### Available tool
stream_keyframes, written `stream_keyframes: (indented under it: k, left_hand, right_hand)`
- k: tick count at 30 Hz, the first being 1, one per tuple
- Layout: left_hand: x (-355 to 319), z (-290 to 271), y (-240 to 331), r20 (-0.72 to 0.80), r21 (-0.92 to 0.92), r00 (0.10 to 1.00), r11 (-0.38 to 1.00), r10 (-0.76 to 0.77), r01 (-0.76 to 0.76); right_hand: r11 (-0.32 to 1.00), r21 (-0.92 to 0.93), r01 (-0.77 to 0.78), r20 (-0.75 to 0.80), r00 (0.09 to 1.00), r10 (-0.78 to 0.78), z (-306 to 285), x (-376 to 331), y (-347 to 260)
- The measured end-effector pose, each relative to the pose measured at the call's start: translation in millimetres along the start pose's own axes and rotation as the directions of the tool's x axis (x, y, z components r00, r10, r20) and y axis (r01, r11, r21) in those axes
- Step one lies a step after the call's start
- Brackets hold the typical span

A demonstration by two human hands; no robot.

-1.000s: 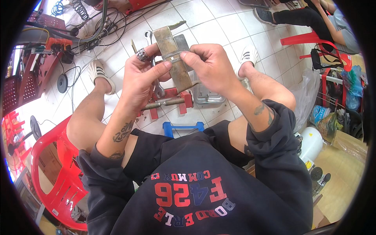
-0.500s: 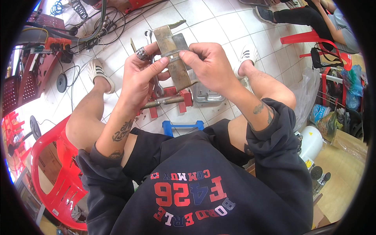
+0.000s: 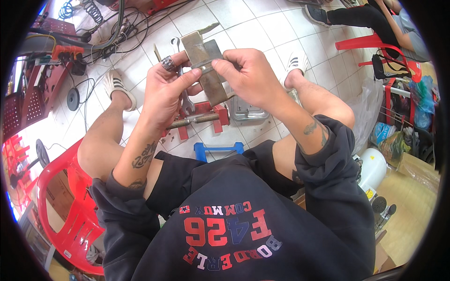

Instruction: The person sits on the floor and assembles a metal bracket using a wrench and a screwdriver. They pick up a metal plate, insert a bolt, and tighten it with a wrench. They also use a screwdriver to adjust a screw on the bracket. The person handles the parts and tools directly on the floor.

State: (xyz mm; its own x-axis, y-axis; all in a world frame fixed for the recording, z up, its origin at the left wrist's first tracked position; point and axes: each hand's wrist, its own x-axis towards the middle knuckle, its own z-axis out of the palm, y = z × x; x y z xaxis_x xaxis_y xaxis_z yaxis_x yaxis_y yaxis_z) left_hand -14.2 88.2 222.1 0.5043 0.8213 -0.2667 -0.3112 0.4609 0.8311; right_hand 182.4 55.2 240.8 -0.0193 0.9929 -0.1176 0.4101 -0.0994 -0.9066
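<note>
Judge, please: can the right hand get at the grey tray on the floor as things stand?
Probably yes, if the right hand first releases the metal part it holds; nothing visible seems to block its way down to the grey tray.

Sweatshirt (image 3: 225, 189) was near-black, with red, blue and white block print (image 3: 218, 232) across the front; both sleeves (image 3: 337, 154) were pushed up. Shorts (image 3: 180, 173) were black. Slip-on shoes (image 3: 296, 65): white, dark side stripes. Left hand (image 3: 159, 91) bore a chunky silver ring (image 3: 168, 63). Dark tattoos (image 3: 144, 156) marked both forearms (image 3: 290, 111).
</note>
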Motion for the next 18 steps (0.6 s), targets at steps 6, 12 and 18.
stream_keyframes:
  k: [6,12,18]
  left_hand:
    - [1.8,3.1,-0.8,-0.046,0.086,0.998,0.996,-0.034,0.038]
    - [2.6,2.5,-1.1,-0.046,0.108,0.998,0.993,-0.041,0.045]
    - [5.0,-0.2,-5.6,-0.074,0.104,0.996,0.993,-0.051,0.059]
  right_hand:
    - [0.996,-0.02,0.09,-0.117,0.989,-0.091,-13.8,6.9,4.7]
    - [0.983,-0.153,0.101,-0.052,0.993,-0.11,-41.3,7.7,0.2]
    - [0.979,0.08,0.187,-0.06,0.981,-0.183,-41.1,13.7,5.4]
